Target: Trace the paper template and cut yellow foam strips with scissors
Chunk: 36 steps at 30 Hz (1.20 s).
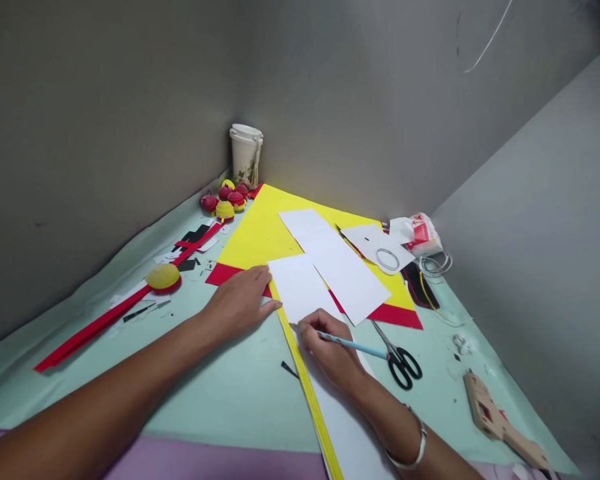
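Observation:
My right hand (331,345) is closed around a light blue pencil (360,346), its tip down on a long white paper sheet (340,407). Along the left edge of that sheet runs a narrow yellow strip (306,383). My left hand (241,297) lies flat at the strip's upper end, thumb spread and fingertips touching the strip and the paper's edge. Another white piece of paper (337,267) overlaps yellow sheets (245,237) with red ones (397,315) beneath. Black-handled scissors (400,360) lie right of my right hand, close to the pencil's back end.
A red strip with a yellow-and-red dome (164,277) lies at left among black and white scraps. Several red and yellow balls (230,200) sit before a white lidded cup (247,153). A beige glue gun (500,420) rests at right, below a tape ring (387,259) and plastic bag (423,235).

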Each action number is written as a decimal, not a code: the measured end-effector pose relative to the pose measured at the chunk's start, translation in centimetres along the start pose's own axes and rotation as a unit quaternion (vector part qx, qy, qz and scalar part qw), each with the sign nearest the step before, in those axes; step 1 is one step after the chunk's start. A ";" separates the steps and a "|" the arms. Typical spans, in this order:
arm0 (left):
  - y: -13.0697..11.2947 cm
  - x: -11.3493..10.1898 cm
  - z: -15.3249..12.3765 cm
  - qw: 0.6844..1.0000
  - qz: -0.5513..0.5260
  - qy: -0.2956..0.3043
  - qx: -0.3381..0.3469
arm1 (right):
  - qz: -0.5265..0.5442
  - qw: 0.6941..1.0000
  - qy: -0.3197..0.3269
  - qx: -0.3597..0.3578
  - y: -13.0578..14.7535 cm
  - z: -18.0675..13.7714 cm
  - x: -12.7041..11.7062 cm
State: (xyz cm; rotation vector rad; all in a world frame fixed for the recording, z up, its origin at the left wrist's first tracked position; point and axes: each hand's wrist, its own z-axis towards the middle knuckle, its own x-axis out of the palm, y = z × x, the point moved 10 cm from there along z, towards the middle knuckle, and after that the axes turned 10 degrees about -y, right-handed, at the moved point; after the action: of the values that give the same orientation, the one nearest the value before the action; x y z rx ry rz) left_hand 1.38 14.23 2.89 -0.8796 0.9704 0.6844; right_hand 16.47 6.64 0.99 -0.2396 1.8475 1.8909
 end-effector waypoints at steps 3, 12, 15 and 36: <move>0.1 0.2 0.0 1.000 0.005 0.005 -0.004 | -0.005 1.000 -0.002 0.007 -0.1 -0.3 -0.2; 0.1 0.2 0.1 1.000 0.001 0.002 0.001 | -0.014 1.000 -0.001 0.025 -0.7 -1.8 -1.0; 0.1 0.2 0.1 1.000 0.002 0.002 0.003 | -0.013 1.000 0.001 0.023 -0.8 -2.2 -1.1; 0.4 0.6 0.2 1.000 -0.004 0.016 -0.015 | -0.014 0.999 0.000 0.037 -1.5 -3.6 -1.8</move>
State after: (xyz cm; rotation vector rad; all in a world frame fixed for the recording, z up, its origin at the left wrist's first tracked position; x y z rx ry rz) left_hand 1.36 14.64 2.21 -0.9233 0.9867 0.6818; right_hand 17.97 2.75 0.25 -0.2397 1.9008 1.7995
